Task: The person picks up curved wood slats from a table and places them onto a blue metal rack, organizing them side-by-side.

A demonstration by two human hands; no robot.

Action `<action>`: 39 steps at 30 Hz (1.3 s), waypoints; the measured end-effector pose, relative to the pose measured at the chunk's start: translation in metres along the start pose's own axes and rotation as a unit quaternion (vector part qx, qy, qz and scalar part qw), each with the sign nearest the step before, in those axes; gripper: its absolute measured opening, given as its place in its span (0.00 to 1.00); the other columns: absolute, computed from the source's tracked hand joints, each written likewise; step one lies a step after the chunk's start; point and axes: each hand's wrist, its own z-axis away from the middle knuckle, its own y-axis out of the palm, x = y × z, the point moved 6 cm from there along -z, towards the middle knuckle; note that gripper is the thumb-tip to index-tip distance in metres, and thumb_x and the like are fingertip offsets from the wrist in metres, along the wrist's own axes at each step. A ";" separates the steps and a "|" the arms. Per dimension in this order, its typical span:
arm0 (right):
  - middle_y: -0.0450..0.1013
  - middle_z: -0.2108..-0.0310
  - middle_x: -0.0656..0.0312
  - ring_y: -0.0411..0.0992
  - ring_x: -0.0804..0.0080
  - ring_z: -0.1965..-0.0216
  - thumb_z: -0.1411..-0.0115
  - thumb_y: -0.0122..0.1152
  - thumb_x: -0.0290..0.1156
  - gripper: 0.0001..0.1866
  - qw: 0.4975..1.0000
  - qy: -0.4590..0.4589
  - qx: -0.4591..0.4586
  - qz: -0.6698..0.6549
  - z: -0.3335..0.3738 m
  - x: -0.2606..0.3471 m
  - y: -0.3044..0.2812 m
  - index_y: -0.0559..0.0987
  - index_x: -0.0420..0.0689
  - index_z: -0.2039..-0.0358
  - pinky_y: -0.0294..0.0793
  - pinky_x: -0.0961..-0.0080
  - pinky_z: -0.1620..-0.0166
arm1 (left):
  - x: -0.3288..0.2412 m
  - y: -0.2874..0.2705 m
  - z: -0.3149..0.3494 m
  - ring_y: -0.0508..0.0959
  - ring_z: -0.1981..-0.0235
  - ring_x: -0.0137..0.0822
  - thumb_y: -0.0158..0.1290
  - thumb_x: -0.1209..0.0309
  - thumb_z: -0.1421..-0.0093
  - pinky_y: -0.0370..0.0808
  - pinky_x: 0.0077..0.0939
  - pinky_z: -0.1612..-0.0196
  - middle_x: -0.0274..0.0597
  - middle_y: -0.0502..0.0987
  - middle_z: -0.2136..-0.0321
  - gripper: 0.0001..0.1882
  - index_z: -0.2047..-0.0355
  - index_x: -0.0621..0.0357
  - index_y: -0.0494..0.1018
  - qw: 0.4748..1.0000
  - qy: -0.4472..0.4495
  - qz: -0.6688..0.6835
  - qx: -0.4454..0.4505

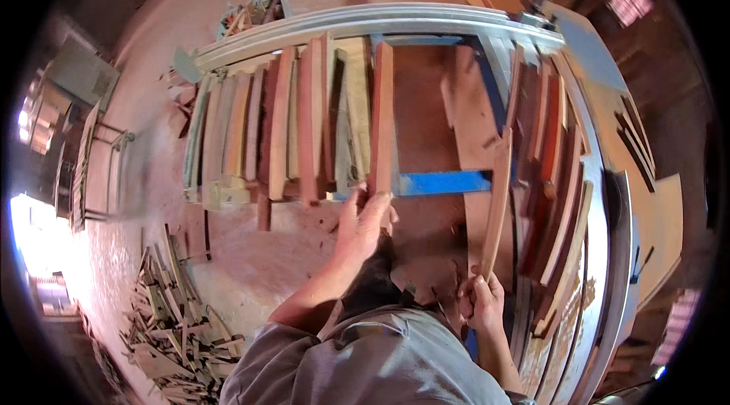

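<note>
My left hand (363,224) is closed around the near end of a reddish wooden strip (382,112), which points away from me at the right end of a row of strips. Lower and to the right, my right hand (483,300) grips the near end of a narrow, pale wooden strip (499,196), held slanting up and away. Left of my left hand, several wooden strips (281,120) in brown, red, green and pale tones lie side by side. Another group of strips (553,169) rests to the right of the pale strip.
A long metal rail (365,22) crosses the far side, and a blue bar (445,182) spans the gap between the strip groups. Offcuts (171,321) are heaped on the floor at lower left. At right, a board-topped table (658,234) carries dark strips.
</note>
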 end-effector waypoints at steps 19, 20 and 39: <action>0.66 0.83 0.65 0.59 0.81 0.89 0.28 0.50 0.33 0.09 1.000 0.010 -0.025 0.006 -0.070 0.029 0.110 0.74 0.44 0.54 0.58 0.80 0.86 | -0.314 -0.238 -0.401 0.71 0.41 0.50 0.54 0.64 0.32 0.71 0.43 0.37 0.58 0.65 0.39 0.33 0.34 0.69 0.56 0.969 0.156 -0.164 -0.105; 0.66 0.83 0.66 0.59 0.81 0.90 0.29 0.50 0.34 0.08 0.999 0.010 -0.030 0.021 -0.072 0.031 0.112 0.74 0.44 0.56 0.58 0.80 0.87 | -0.294 -0.232 -0.395 0.72 0.41 0.51 0.53 0.64 0.31 0.70 0.43 0.37 0.59 0.66 0.40 0.34 0.33 0.71 0.55 0.973 0.147 -0.166 -0.065; 0.64 0.84 0.65 0.57 0.79 0.92 0.27 0.49 0.35 0.11 0.997 0.016 0.041 0.063 -0.107 0.028 0.118 0.75 0.46 0.51 0.54 0.80 0.89 | -0.131 -0.243 -0.127 0.77 0.54 0.56 0.58 0.58 0.37 0.74 0.46 0.50 0.60 0.76 0.54 0.28 0.45 0.68 0.71 0.742 0.120 -0.619 -0.227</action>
